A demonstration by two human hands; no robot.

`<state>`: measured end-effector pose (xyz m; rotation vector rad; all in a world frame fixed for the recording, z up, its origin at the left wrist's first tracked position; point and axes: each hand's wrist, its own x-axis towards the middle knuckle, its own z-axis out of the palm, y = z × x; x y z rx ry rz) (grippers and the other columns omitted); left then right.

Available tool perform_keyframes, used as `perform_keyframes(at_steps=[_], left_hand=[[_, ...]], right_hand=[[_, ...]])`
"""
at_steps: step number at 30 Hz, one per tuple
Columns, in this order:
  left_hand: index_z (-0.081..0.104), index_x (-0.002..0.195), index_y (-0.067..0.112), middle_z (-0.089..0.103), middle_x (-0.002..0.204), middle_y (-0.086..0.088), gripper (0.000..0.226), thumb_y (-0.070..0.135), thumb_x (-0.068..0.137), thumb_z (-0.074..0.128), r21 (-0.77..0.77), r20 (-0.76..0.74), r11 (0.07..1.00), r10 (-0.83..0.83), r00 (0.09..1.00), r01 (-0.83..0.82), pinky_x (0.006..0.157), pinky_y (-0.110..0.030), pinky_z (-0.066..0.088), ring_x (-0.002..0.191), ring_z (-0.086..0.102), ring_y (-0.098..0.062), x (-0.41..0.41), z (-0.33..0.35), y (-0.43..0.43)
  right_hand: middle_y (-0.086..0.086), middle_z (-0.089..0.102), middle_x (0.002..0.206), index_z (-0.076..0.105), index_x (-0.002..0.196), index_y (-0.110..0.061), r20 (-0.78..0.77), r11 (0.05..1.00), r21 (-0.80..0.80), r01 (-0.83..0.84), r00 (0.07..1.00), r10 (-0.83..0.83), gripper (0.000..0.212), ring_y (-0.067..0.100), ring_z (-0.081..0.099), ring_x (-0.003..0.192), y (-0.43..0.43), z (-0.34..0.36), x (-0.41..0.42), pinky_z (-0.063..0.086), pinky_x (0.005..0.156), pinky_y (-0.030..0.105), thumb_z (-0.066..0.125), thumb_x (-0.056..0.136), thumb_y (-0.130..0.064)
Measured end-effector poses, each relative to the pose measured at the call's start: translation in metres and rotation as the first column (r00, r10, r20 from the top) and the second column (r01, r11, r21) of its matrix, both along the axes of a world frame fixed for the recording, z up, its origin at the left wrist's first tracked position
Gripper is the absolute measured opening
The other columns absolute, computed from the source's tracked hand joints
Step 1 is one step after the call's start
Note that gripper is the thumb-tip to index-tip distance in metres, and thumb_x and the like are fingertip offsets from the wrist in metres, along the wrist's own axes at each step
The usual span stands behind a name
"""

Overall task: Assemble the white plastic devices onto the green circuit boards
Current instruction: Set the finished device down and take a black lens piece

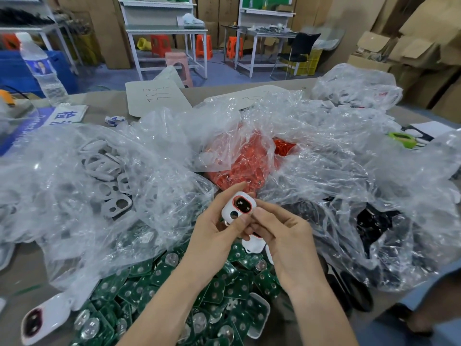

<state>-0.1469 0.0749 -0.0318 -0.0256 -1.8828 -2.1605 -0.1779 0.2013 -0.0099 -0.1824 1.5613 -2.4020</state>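
While both forearms reach forward, the left hand (215, 227) and right hand (279, 231) pinch 1 white device (238, 208) above the green circuit boards (159, 290)

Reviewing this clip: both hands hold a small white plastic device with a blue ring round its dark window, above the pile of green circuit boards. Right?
Not quite. The head view shows the ring is red, not blue. Otherwise yes: the left hand and right hand hold the small white plastic device above the pile of green circuit boards.

Left hand (214, 228), right hand (284, 236): pinch grip.
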Motion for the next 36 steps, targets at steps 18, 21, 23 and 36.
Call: perform_keyframes(at_steps=[18, 21, 23, 36], left_hand=[[0.06, 0.124, 0.04, 0.072, 0.1, 0.008, 0.044, 0.013, 0.089, 0.067, -0.075, 0.003, 0.997, -0.006, 1.0, 0.007, 0.067, -0.019, 0.054, 0.07, 0.066, -0.008, 0.002, 0.004, 0.002], [0.061, 0.124, 0.035, 0.071, 0.104, 0.01, 0.044, 0.006, 0.091, 0.066, -0.126, 0.018, 0.992, -0.013, 1.0, 0.015, 0.071, -0.023, 0.056, 0.074, 0.067, -0.013, 0.002, 0.003, 0.003], [0.061, 0.124, 0.031, 0.07, 0.108, 0.01, 0.044, 0.002, 0.091, 0.064, -0.167, 0.023, 0.986, -0.024, 0.999, 0.027, 0.076, -0.027, 0.057, 0.085, 0.07, -0.017, 0.002, 0.002, 0.005], [0.063, 0.111, 0.036, 0.069, 0.1, 0.009, 0.048, -0.005, 0.087, 0.062, -0.172, -0.001, 0.984, -0.038, 0.999, 0.038, 0.071, -0.023, 0.055, 0.078, 0.067, -0.017, 0.003, 0.002, 0.005]], right_hand=[[0.009, 0.066, 0.061, 0.068, 0.09, -0.009, -0.002, 0.993, 0.052, 0.105, 0.995, -0.105, 0.018, 0.02, 0.063, 0.053, -0.012, 0.001, -0.002, 0.046, 0.043, 0.026, 0.069, 0.08, 0.005], [0.003, 0.064, 0.062, 0.066, 0.094, -0.009, -0.002, 0.991, 0.092, 0.095, 0.995, -0.095, 0.018, 0.017, 0.06, 0.05, -0.011, -0.001, -0.005, 0.044, 0.043, 0.025, 0.067, 0.082, 0.005], [-0.001, 0.062, 0.061, 0.067, 0.093, -0.015, -0.041, 0.98, 0.179, 0.092, 0.995, -0.086, 0.02, 0.014, 0.056, 0.048, -0.01, -0.002, -0.006, 0.044, 0.043, 0.023, 0.064, 0.084, 0.003], [0.017, 0.072, 0.088, 0.073, 0.092, -0.005, 0.12, 0.976, -0.18, -0.119, 0.983, 0.142, 0.017, 0.025, 0.069, 0.068, 0.004, -0.008, -0.011, 0.052, 0.053, 0.026, 0.067, 0.076, -0.008]])
